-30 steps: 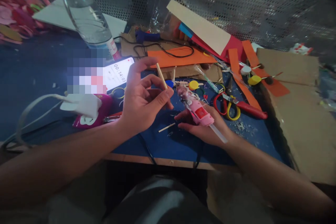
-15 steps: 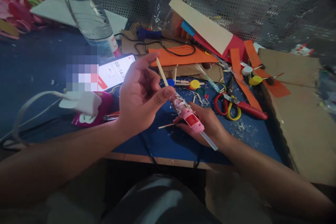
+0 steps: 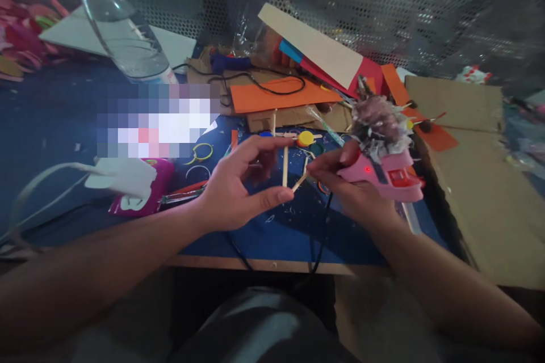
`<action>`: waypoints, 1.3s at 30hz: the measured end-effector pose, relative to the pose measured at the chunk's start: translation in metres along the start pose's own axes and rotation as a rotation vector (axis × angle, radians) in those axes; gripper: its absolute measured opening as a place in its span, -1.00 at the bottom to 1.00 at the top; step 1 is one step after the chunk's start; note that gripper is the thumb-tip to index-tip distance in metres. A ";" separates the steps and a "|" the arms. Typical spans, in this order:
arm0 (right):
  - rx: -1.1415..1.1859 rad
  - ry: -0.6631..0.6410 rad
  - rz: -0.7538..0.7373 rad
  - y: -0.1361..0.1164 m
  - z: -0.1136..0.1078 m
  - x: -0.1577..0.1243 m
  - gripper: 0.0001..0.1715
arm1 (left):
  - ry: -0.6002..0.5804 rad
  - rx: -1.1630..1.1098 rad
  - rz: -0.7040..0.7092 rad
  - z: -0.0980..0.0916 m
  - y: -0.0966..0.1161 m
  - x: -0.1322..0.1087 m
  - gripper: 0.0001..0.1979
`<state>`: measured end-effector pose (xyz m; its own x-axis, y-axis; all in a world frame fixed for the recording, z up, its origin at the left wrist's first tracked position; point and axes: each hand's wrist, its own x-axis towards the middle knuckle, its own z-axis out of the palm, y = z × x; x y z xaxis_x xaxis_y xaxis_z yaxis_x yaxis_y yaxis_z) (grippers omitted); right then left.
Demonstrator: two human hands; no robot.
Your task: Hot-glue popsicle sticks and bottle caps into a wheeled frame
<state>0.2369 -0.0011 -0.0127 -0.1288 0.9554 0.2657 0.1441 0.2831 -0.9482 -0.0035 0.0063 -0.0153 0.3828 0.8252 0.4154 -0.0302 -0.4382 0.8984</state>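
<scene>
My left hand (image 3: 240,184) pinches a short pale wooden stick (image 3: 285,167) upright between thumb and index finger. A pink glue gun (image 3: 381,178) is in my right hand (image 3: 361,201), its red light on. Fuzzy scraps and dried glue crust its front end, and a clear glue stick (image 3: 411,218) sticks out of its back. The fingertips of my right hand also hold a thin bent wooden piece (image 3: 301,177), whose lower end meets or nearly touches the bottom of the upright stick. The gun and hand hide most of the scissors behind them.
A plastic bottle (image 3: 128,39) stands at the back left. A white charger plug (image 3: 121,178) rests on a purple packet (image 3: 164,173). Orange sheet (image 3: 264,96), yellow cap (image 3: 305,138) and small scraps lie ahead; cardboard (image 3: 481,193) is at right. A black cord (image 3: 326,227) crosses the table's front edge.
My right hand has turned the glue gun and moved it right, its crusted end now up and away. Its fingertips bring the thin piece to the stick, which my left hand now holds upright.
</scene>
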 end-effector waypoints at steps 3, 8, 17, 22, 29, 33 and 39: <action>-0.046 -0.005 -0.044 -0.003 0.000 -0.001 -0.60 | -0.093 0.013 -0.017 0.001 0.003 -0.002 -0.37; -0.115 0.005 -0.092 -0.006 0.002 -0.006 -0.59 | -0.156 0.000 -0.043 -0.001 0.003 -0.003 -0.35; -0.148 0.022 -0.096 -0.006 0.002 -0.007 -0.49 | -0.166 -0.063 -0.099 0.000 0.004 -0.001 -0.34; -0.154 0.025 -0.058 -0.004 0.002 -0.007 -0.48 | -0.153 -0.074 -0.120 0.000 0.004 -0.001 -0.34; -0.232 0.066 -0.157 0.011 -0.003 -0.015 -0.68 | -0.192 -0.180 -0.092 0.000 0.002 -0.002 -0.34; -0.268 0.060 -0.176 0.003 -0.002 -0.015 -0.74 | -0.183 -0.237 -0.087 0.003 0.000 -0.003 -0.35; -0.260 0.060 -0.148 -0.002 0.001 -0.014 -0.70 | -0.173 -0.329 -0.097 0.007 0.000 -0.005 -0.35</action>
<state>0.2370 -0.0151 -0.0145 -0.1103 0.9034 0.4143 0.3754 0.4238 -0.8243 0.0009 -0.0002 -0.0181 0.5475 0.7728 0.3209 -0.2704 -0.1995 0.9418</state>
